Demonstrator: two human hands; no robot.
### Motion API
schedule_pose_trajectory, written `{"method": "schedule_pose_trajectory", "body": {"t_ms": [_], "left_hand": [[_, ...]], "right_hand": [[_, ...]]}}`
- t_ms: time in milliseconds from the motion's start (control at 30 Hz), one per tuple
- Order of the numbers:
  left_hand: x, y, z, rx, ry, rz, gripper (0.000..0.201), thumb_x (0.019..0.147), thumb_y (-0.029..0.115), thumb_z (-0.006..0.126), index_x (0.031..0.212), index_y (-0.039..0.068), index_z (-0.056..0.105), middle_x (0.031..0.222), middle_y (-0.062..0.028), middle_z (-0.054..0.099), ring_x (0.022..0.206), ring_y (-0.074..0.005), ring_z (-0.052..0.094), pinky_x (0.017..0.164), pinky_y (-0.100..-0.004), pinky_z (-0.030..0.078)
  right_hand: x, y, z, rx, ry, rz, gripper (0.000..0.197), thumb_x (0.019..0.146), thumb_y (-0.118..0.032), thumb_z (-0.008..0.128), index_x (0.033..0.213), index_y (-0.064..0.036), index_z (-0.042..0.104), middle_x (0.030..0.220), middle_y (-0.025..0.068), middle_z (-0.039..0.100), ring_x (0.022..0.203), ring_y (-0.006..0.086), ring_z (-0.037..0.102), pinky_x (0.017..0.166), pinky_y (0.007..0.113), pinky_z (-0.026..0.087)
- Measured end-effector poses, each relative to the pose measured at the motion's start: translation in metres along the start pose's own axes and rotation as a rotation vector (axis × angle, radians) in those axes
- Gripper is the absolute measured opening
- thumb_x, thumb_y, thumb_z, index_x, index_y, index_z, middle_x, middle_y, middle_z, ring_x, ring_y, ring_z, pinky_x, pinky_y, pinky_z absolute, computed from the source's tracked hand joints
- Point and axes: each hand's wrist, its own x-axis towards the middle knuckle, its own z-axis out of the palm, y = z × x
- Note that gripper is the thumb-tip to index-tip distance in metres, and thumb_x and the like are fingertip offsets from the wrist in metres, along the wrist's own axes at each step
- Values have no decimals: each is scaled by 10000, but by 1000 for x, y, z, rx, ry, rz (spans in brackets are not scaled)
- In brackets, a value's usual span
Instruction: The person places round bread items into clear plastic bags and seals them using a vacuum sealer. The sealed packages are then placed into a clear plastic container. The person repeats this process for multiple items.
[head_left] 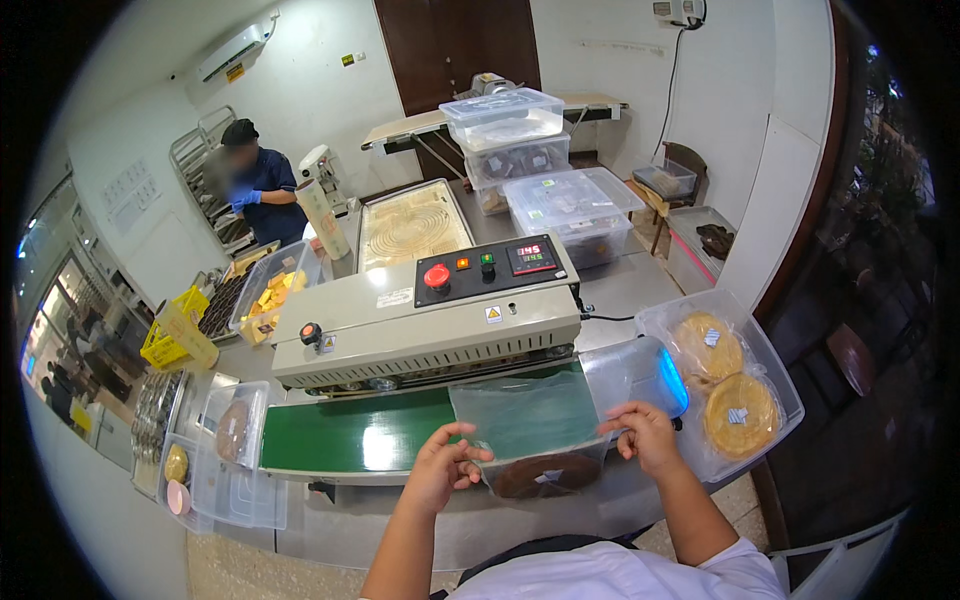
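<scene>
A clear plastic bag (525,410) lies across the green conveyor belt, its far end by the sealing machine (430,325). Inside its near end is a flat, round brown disc (548,476) with a small label, hanging over the belt's front edge. At the bag's left edge is my left hand (440,468), fingers apart, fingertips close against the plastic. My right hand (645,437) is by the right edge, fingers loosely bent and apart. Neither hand visibly grips the bag.
To the right, a clear bin (785,395) holds bagged round golden pieces. Lidded plastic boxes (570,205) are stacked behind the machine. At left sit a small open container (240,492) and a tub of yellow pieces (270,325). A gloved co-worker (262,190) stands far left.
</scene>
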Motion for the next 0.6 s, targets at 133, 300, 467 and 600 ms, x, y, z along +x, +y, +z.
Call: {"method": "schedule_pose_trajectory", "body": {"t_ms": [133,300,467,600], "left_hand": [[5,9,-2,-206,-83,-73,449,900,455,322,899,63,541,791,-169,628,462,-94,491,383,-175,328],[15,12,-6,-121,-27,-101,271,863,319,497,861,50,533,791,-145,632,429,-64,442,360,-154,305],[17,10,-1,-64,75,-4,212,748,20,656,902,56,515,798,-87,645,460,-27,441,371,-145,294],[20,7,1,7,185,122,247,749,17,654,939,56,501,827,-81,651,506,-19,472,384,-143,291]], "right_hand": [[3,-9,-4,237,35,61,149,818,-138,542,803,10,552,709,176,625,386,95,463,358,175,353],[8,-7,-7,47,49,70,121,783,-107,586,841,-7,552,725,144,637,432,71,484,361,177,345],[8,-6,-9,-117,26,-35,146,739,-14,624,872,-29,564,707,84,635,489,45,500,400,161,359],[10,-1,-10,-125,92,-143,216,707,18,652,898,-28,563,749,73,636,548,52,510,489,157,394]]}}
